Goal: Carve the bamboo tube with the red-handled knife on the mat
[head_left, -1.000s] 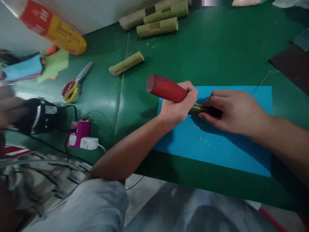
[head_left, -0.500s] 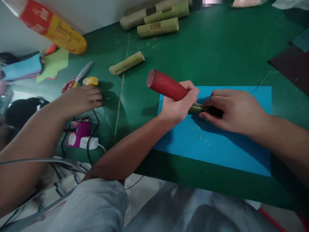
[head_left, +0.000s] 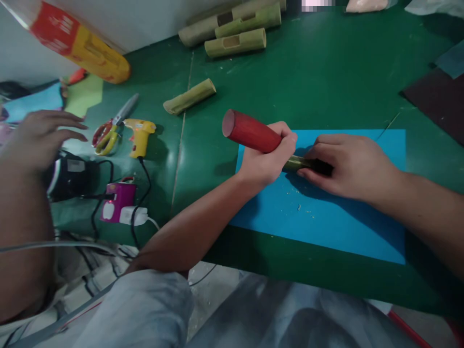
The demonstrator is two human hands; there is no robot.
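My left hand (head_left: 266, 162) is wrapped round the thick red wooden handle (head_left: 250, 131) of a tool, whose butt end points up and to the left. The tool's brass-coloured collar (head_left: 295, 163) shows between my hands. My right hand (head_left: 350, 164) is closed over the tool's dark front end, which is hidden under the fingers and pressed down on a blue sheet (head_left: 326, 212) lying on the green table (head_left: 319, 77). A few pale shavings lie on the sheet below my hands.
Cut bamboo pieces (head_left: 235, 43) lie at the back, one more (head_left: 189, 96) nearer. At left are scissors (head_left: 112, 126), a yellow glue gun (head_left: 139, 136), a pink plug box (head_left: 118, 202) and a black device (head_left: 68, 176). Another person's hand (head_left: 38, 137) hovers there.
The other person's hand set the yellow glue gun down by the scissors and drew back to the left. My own hands and the red-handled tool have stayed put.
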